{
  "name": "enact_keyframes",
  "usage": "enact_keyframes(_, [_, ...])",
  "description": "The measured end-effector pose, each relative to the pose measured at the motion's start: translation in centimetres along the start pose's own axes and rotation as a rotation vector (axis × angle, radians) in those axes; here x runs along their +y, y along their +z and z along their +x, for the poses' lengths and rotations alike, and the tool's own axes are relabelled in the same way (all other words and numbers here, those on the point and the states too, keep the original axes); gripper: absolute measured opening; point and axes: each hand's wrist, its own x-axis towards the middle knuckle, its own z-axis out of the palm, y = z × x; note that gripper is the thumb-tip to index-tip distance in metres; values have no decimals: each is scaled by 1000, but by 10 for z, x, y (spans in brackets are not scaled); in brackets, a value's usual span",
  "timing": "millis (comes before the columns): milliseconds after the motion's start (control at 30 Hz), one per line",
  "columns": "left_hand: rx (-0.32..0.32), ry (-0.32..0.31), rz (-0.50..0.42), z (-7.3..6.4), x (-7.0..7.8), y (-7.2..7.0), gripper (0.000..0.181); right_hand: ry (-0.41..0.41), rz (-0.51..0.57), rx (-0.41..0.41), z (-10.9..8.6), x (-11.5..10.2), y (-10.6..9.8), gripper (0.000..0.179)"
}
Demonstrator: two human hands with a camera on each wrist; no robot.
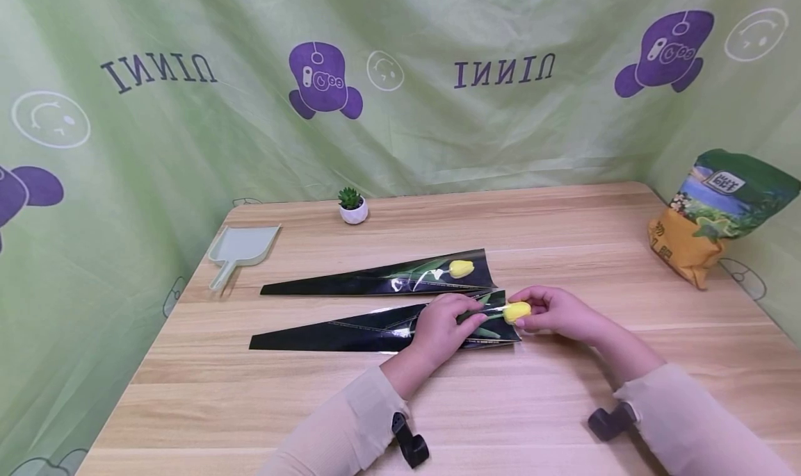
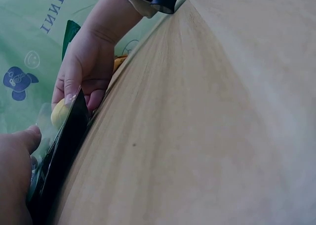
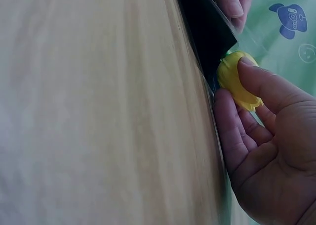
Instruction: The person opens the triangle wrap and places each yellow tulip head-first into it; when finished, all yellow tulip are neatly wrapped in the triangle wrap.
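Note:
A yellow tulip (image 1: 516,313) with a green stem lies in the mouth of the nearer black, clear-fronted flower sleeve (image 1: 332,335). My right hand (image 1: 555,312) pinches the tulip's bloom; in the right wrist view the thumb (image 3: 269,84) is on one side and the fingers are under it. My left hand (image 1: 440,325) lies across the sleeve close behind its wide end and holds the sleeve there, with the thumb beside the clear film. Behind it lies a second black sleeve (image 1: 338,282) with another yellow tulip (image 1: 462,268) inside.
A pale dustpan (image 1: 247,245) lies at the table's left. At the back edge stands a small succulent in a white pot (image 1: 354,212). A green and orange bag (image 1: 719,212) stands at the right edge. Green printed cloth (image 1: 413,135) hangs behind the table.

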Motion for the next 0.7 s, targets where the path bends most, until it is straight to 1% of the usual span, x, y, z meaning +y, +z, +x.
enact_keyframes(167, [-11,-17,-4,0,1,-1,23,-3,-17,7,2,-4,5,49])
enact_keyframes(367, [-7,-15,-2,1,1,0,23,-13,-9,-27,5,-7,10,48])
enact_keyframes(567, [8,-9,-9,2,1,0,23,-31,-58,-25,7,-7,9,44])
enact_keyframes(700, [8,-8,-15,3,1,0,24,-27,-57,-20,9,-6,8,42])
